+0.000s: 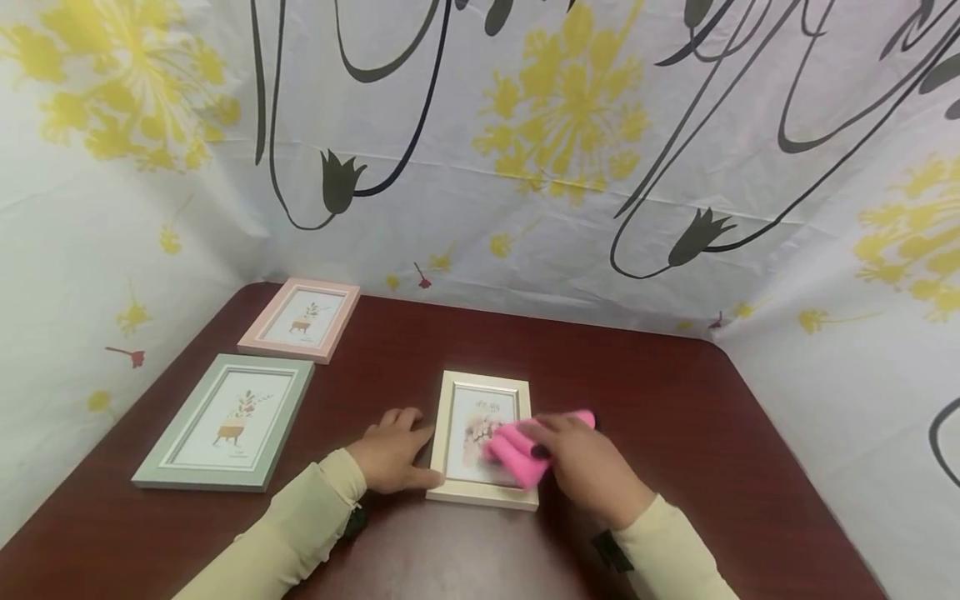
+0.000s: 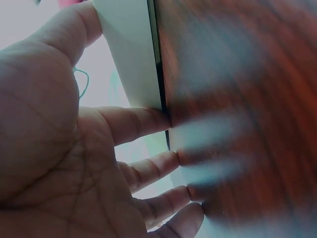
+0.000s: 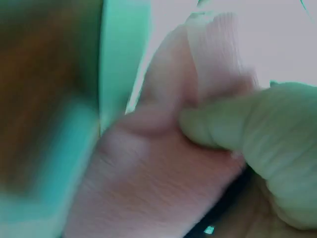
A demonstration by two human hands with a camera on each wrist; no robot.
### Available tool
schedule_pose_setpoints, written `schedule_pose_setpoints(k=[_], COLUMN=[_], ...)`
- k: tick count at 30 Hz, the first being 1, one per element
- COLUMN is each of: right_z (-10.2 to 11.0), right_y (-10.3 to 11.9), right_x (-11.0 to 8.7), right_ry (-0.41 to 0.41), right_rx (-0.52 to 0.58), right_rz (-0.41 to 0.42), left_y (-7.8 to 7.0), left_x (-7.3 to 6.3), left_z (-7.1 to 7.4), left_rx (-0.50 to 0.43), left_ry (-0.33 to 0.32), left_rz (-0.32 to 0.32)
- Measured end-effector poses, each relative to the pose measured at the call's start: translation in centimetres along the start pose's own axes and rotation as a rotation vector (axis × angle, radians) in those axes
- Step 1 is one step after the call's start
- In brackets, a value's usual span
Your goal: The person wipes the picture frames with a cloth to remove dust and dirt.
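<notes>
Sheeting [image 1: 450, 217] backs the table [image 1: 615, 375]; right hand [image 1: 592, 467] grips cloth [image 1: 522, 467] over cream frame [image 1: 462, 421], left hand [image 1: 390, 458] touches its edge, fingers extended, palm [image 2: 39, 129] visible only from left wrist.

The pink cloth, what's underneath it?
The pink cloth lies over the cream picture frame, whose floral print shows to its left. Part of the print's right side and of the frame's right border is covered, so unseen.
</notes>
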State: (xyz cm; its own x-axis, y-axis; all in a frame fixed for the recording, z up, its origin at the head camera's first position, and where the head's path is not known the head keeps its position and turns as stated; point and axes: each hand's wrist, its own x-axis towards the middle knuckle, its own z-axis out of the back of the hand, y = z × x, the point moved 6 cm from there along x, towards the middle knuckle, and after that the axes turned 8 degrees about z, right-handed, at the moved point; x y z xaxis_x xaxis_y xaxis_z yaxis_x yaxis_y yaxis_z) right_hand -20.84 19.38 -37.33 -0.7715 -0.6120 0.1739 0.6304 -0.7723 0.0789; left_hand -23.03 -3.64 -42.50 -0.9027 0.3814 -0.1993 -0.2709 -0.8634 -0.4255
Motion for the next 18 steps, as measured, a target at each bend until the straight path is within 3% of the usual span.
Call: schedule_pose_setpoints(k=[5, 9, 13, 18], right_z=[0.4, -1.6, -3.2, -3.1], right_y=[-2.5, -4.4, -5.1, -4.8], right_x=[3.9, 6.1, 6.9, 7.1], right_ry=[-0.025, 0.115, 0.216, 0.195], right_rx=[-0.021, -0.010, 0.007, 0.024], right_rz=[-0.120, -0.219, -0.269, -0.275], left_y=[0.0, 0.0, 0.0, -0.1], left_x=[0.0, 0.0, 0.0, 0.0], left_z=[0.0, -0.1, -0.1, -0.1], left_rx=[0.000, -0.005, -0.002, 0.014], left_ry=[0.000, 0.003, 0.008, 0.009], left_rz=[-0.001, 0.001, 0.006, 0.009])
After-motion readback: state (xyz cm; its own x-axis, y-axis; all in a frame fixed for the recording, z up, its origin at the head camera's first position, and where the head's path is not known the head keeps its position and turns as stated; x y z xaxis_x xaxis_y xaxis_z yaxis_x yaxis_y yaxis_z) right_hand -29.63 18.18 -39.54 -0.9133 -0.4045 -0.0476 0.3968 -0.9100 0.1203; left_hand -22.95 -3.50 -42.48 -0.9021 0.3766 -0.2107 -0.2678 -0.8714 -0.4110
